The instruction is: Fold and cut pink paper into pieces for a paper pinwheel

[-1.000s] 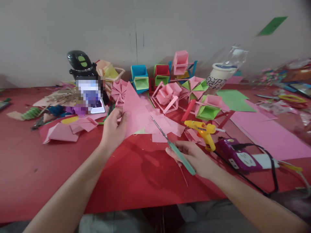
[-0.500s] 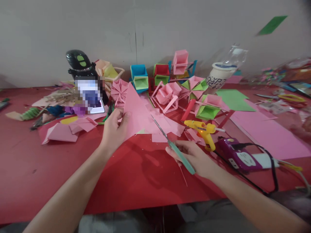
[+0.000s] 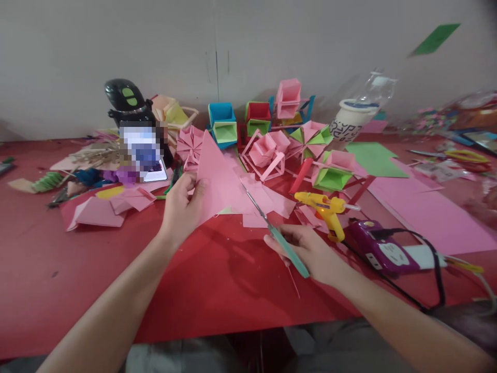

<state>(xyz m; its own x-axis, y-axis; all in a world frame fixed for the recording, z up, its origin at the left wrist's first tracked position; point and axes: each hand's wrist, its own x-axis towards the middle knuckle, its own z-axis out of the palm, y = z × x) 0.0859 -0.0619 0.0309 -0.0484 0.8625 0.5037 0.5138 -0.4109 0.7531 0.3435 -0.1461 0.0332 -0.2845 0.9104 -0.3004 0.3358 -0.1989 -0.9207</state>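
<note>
On my feed, left hand [image 3: 179, 207] pinches paper [image 3: 218, 181], right hand [image 3: 315, 252] grips scissors [image 3: 287, 247]: likely lining up; next cut wants steady paper.

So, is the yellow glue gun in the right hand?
No, the right hand holds green-handled scissors; the glue gun lies beside it.

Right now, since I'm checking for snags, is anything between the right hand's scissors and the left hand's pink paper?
Nothing visible stands between the scissors and the held pink paper; the yellow glue gun is off to the right.
</note>
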